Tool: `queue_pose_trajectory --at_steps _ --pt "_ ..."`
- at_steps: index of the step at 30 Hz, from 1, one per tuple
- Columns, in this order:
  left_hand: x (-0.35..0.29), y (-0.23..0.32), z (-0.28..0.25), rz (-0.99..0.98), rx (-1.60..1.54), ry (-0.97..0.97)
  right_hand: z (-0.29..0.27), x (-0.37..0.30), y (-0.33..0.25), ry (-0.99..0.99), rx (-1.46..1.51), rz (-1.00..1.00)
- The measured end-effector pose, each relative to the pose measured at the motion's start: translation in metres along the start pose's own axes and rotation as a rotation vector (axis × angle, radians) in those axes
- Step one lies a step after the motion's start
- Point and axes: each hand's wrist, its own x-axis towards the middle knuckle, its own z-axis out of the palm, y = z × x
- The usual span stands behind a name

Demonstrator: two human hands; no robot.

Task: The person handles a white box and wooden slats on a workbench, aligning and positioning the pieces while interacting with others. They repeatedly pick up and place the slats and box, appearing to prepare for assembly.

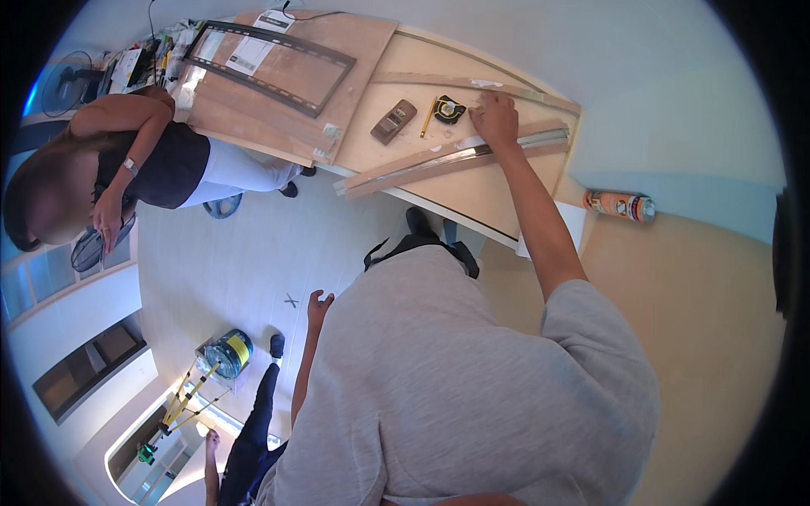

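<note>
My right hand (498, 120) reaches over the pale worktop (481, 190), fingers bent and slightly apart, with no held thing visible. Just left of it lies a black and yellow tape measure (450, 110), beside a narrow yellow strip (429, 117). Further left is a brown block-shaped tool (394, 122) with a dark slot. A long wrapped strip with a shiny metal face (447, 160) runs under my right wrist; another brown strip (422, 78) lies beyond the hand. My left hand (319, 307) hangs low at my side, loosely curled, thumb and finger apart, apparently holding nothing.
A black metal bracket frame (337, 84) lies on a brown board (253, 114) at the far left. An orange canister (620, 206) stands right of the worktop. One person (169, 160) stands at left; another's leg (257, 413) shows behind, near a yellow tripod (181, 401) and bucket (226, 354).
</note>
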Motion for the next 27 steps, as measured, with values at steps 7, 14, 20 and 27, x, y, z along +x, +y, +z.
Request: queue_pose_trajectory --at_steps 7,14,20,27 --pt "0.001 0.063 0.002 -0.091 -0.015 -0.009 -0.009 -0.007 0.007 -0.126 0.205 0.021" --pt "-0.016 0.116 -0.003 -0.23 -0.034 -0.036 0.007 -0.009 0.02 -0.049 0.144 -0.097" --pt "-0.016 0.074 0.003 -0.354 -0.126 0.005 0.059 0.01 0.082 -0.015 0.771 0.23" --pt "-0.031 0.026 0.031 -0.197 -0.007 0.237 -0.007 -0.026 -0.021 -0.307 0.41 -0.304"
